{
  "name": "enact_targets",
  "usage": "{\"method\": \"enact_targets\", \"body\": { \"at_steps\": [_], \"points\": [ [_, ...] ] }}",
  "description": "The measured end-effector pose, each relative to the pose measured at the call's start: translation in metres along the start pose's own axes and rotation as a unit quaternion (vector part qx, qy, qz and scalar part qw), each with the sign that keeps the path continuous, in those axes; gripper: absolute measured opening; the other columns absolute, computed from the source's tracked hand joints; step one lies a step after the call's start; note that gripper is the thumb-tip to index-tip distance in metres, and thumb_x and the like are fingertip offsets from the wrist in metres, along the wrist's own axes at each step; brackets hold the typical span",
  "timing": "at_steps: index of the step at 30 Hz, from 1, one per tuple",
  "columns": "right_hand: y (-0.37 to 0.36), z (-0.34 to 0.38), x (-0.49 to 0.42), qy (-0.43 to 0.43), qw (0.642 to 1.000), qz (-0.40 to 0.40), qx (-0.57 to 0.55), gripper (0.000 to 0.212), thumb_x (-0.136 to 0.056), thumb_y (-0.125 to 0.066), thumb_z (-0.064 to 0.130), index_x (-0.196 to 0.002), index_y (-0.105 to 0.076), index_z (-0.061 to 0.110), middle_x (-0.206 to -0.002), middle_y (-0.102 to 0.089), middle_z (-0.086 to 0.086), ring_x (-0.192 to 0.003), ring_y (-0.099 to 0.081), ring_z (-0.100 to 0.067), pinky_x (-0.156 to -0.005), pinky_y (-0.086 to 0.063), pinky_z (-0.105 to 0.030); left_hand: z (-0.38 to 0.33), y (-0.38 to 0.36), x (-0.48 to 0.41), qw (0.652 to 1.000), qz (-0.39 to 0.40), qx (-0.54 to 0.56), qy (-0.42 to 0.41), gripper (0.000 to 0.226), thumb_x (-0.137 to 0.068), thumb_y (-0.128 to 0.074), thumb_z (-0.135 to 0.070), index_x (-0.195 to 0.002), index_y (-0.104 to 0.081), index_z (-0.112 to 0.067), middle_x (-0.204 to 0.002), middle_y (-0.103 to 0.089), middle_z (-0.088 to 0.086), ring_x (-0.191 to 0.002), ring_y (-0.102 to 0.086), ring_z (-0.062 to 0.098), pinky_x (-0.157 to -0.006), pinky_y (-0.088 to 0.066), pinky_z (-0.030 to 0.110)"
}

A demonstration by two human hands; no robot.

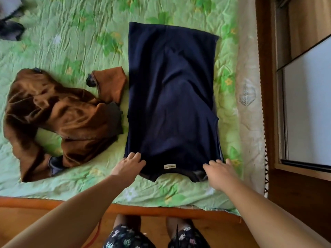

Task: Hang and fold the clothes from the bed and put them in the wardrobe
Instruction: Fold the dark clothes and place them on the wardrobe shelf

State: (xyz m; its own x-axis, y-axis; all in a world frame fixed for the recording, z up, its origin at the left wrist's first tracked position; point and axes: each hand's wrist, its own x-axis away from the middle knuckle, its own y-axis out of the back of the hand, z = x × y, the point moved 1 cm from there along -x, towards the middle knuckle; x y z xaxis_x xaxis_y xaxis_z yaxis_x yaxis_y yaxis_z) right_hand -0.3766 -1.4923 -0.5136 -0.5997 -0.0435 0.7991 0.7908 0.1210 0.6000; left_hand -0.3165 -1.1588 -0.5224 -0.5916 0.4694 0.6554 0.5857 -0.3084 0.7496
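You're laying your left hand (pixel 129 164) on the near-left shoulder corner of the navy shirt (pixel 172 97) and your right hand (pixel 220 171) on its near-right shoulder corner. The fingers of both hands are bending down onto the fabric. Both thumbs are hidden, so I cannot tell if you're pinching the cloth or only pressing it.

The shirt is lying flat on the bed (pixel 80 33), toward the right edge, with its sides folded in to form a long narrow strip. The collar end is pointing at the near edge and the hem at the far side. A small pale label (pixel 169 166) is showing between your hands, just above the neckline.

A brown garment (pixel 60 115) is lying crumpled toward the left edge. One of its sleeves is reaching close to the shirt's left side. A dark pile of clothes (pixel 10 31) is sitting at the far-left corner, blurred. The wardrobe (pixel 304 86) is standing just beyond the right edge, with a pale sliding door showing.

You're standing at the near edge, in floral shorts (pixel 125 237).
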Motion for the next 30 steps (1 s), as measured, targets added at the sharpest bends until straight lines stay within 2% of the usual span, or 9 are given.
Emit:
{"method": "enact_targets", "body": {
  "at_steps": [3, 6, 10, 13, 16, 20, 22, 26, 30],
  "points": [
    [0.010, -0.002, 0.001, 0.004, 1.000, -0.020, -0.018, 0.026, -0.089, -0.046, 0.010, -0.104, -0.047, 0.030, -0.107, -0.058, 0.004, -0.111, -0.053, -0.024, -0.099, -0.029, -0.048, -0.003, 0.011, -0.003, 1.000, -0.007, 0.015, 0.019, 0.047, -0.090, -0.046, -0.003, -0.130, -0.046, -0.027, -0.119, -0.045, 0.001, -0.114, -0.045, 0.024, -0.093, -0.044, 0.034],
    [0.028, -0.006, 0.001, 0.015, 0.997, -0.056, -0.051, 0.029, -0.089, -0.043, 0.008, -0.109, -0.044, 0.027, -0.105, -0.064, 0.004, -0.101, -0.061, -0.024, -0.084, -0.034, -0.041, 0.002, 0.032, -0.006, 0.997, -0.028, 0.050, 0.049, 0.046, -0.091, -0.045, -0.007, -0.130, -0.043, -0.032, -0.115, -0.053, -0.002, -0.113, -0.049, 0.024, -0.091, -0.044, 0.037],
    [0.074, -0.020, -0.006, 0.018, 0.983, -0.128, -0.131, 0.035, -0.088, -0.042, 0.002, -0.113, -0.038, 0.027, -0.107, -0.056, 0.002, -0.088, -0.063, -0.029, -0.066, -0.043, -0.039, 0.023, 0.080, -0.014, 0.985, -0.086, 0.138, 0.062, 0.052, -0.085, -0.048, -0.004, -0.127, -0.042, -0.034, -0.110, -0.051, -0.007, -0.105, -0.057, 0.022, -0.074, -0.052, 0.041],
    [0.133, -0.041, -0.017, 0.029, 0.967, -0.213, -0.136, 0.032, -0.092, -0.043, 0.003, -0.116, -0.043, 0.024, -0.107, -0.054, -0.001, -0.088, -0.064, -0.034, -0.066, -0.049, -0.043, 0.054, 0.139, -0.031, 0.978, -0.152, 0.138, 0.036, 0.054, -0.082, -0.060, -0.011, -0.125, -0.041, -0.039, -0.114, -0.052, -0.012, -0.106, -0.060, 0.018, -0.071, -0.054, 0.039],
    [0.211, -0.072, -0.044, 0.005, 0.942, -0.310, -0.130, 0.030, -0.094, -0.045, 0.005, -0.119, -0.047, 0.022, -0.112, -0.058, -0.006, -0.089, -0.064, -0.038, -0.066, -0.047, -0.041, 0.094, 0.213, -0.067, 0.961, -0.242, 0.132, 0.031, 0.050, -0.085, -0.053, -0.008, -0.126, -0.045, -0.037, -0.116, -0.058, -0.007, -0.103, -0.063, 0.024, -0.071, -0.050, 0.035],
    [0.300, -0.099, -0.081, -0.111, 0.888, -0.441, -0.071, 0.050, -0.092, -0.060, 0.023, -0.138, -0.045, 0.013, -0.119, -0.054, -0.021, -0.104, -0.054, -0.043, -0.074, -0.047, -0.049, 0.129, 0.301, -0.124, 0.915, -0.354, 0.145, 0.128, 0.051, -0.096, -0.051, -0.020, -0.144, -0.037, -0.029, -0.142, -0.047, 0.004, -0.124, -0.048, 0.032, -0.091, -0.047, 0.046],
    [0.311, -0.095, -0.094, -0.129, 0.890, -0.436, -0.044, 0.056, -0.088, -0.064, 0.029, -0.138, -0.047, 0.010, -0.120, -0.053, -0.023, -0.107, -0.052, -0.042, -0.077, -0.046, -0.049, 0.122, 0.310, -0.141, 0.915, -0.347, 0.136, 0.153, 0.054, -0.093, -0.052, -0.020, -0.144, -0.036, -0.024, -0.145, -0.038, 0.007, -0.130, -0.039, 0.033, -0.098, -0.043, 0.048],
    [0.256, -0.053, -0.121, -0.006, 0.949, -0.316, -0.005, 0.035, -0.090, -0.058, 0.042, -0.116, -0.056, 0.018, -0.118, -0.053, -0.009, -0.113, -0.052, -0.034, -0.086, -0.050, -0.043, 0.080, 0.245, -0.158, 0.973, -0.211, 0.029, 0.086, 0.040, -0.090, -0.053, -0.028, -0.130, -0.048, -0.024, -0.134, -0.042, 0.008, -0.122, -0.044, 0.032, -0.091, -0.047, 0.042],
    [0.186, -0.029, -0.143, -0.005, 0.981, -0.191, 0.025, 0.045, -0.088, -0.062, 0.034, -0.129, -0.046, 0.026, -0.127, -0.044, -0.006, -0.122, -0.047, -0.032, -0.091, -0.043, -0.047, 0.058, 0.163, -0.170, 0.994, -0.085, -0.055, 0.051, 0.057, -0.089, -0.055, -0.027, -0.142, -0.036, -0.025, -0.136, -0.040, 0.009, -0.124, -0.042, 0.033, -0.094, -0.040, 0.043]
  ]
}}
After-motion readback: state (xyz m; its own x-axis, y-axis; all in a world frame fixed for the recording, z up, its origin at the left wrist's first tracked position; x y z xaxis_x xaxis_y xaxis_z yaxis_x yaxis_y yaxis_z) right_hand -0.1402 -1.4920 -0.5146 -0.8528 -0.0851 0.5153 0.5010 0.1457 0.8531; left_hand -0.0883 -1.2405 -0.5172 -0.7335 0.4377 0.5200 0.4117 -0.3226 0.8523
